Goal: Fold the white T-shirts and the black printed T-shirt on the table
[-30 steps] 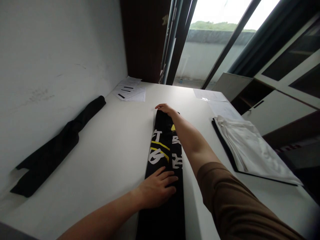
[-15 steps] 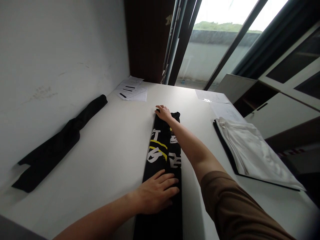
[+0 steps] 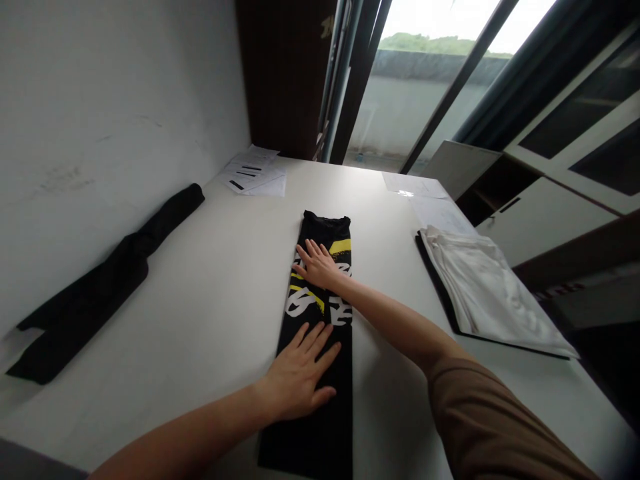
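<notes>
A black garment [image 3: 320, 407] with white lettering and yellow stripes lies folded into a long narrow strip on the white table [image 3: 225, 293]. My left hand [image 3: 303, 373] rests flat on its plain lower half, fingers spread. Farther up, my right hand [image 3: 320, 265] lies open across the printed part and covers some of the letters. Beyond the right fingertips, the garment's gathered far end shows. Neither hand grips the cloth. What kind of garment it is cannot be told from its folded shape.
Along the wall on the left lies another black garment [image 3: 115, 273], long and bent. White folded cloth [image 3: 490, 293] sits over a dark piece at the right. Papers [image 3: 255, 175] lie at the far left corner, and more sheets [image 3: 425, 197] at the far right. A cabinet [image 3: 550, 210] stands beyond.
My right hand has come back from the garment's far end onto its printed part. My left hand stays on the lower half with fingers more spread. The view has shifted slightly.
</notes>
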Motion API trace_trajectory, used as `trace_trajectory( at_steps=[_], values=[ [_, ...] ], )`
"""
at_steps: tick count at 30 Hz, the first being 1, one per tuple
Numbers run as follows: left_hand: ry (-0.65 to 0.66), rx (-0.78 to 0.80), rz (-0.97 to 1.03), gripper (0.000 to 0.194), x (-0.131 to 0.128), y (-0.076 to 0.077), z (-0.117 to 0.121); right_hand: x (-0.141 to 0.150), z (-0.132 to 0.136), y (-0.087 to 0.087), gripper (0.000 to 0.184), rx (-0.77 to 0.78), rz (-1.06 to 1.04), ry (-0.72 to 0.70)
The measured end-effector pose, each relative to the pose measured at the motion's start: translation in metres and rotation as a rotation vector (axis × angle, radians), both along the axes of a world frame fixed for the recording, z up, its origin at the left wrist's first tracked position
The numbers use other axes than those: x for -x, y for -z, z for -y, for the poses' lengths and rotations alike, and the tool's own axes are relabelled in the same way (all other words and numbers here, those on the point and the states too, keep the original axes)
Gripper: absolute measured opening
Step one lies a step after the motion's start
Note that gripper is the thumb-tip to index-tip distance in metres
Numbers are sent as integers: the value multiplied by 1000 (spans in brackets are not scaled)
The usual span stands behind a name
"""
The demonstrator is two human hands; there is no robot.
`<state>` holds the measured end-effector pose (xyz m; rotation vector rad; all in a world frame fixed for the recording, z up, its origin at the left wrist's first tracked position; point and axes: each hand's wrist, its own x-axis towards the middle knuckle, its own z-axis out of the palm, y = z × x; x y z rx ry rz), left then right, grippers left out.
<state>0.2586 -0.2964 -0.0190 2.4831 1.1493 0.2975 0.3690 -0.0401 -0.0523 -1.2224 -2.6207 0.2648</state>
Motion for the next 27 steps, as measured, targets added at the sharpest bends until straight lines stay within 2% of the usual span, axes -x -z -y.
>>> trace_trajectory(
  at_steps=[4,7,11,15,19,24,27],
  values=[
    [22,2,-13,74,-1,-1,0,15,-29,7,88,61,60,36],
    [39,1,-13,73,-2,-4,2,27,-58,9,90,87,72,43],
    [79,-9,-20,71,-2,-8,6,34,-94,9,82,66,65,41],
    [91,-7,-20,71,0,-8,5,31,-121,5,65,32,57,44],
    [92,-10,-10,71,2,-6,4,21,-135,-2,55,-1,47,18],
    [81,-28,-6,70,3,-6,3,1,-139,-8,60,27,68,132],
    [83,-40,-2,70,4,-5,2,-16,-130,-13,63,-15,60,156]
  ],
)
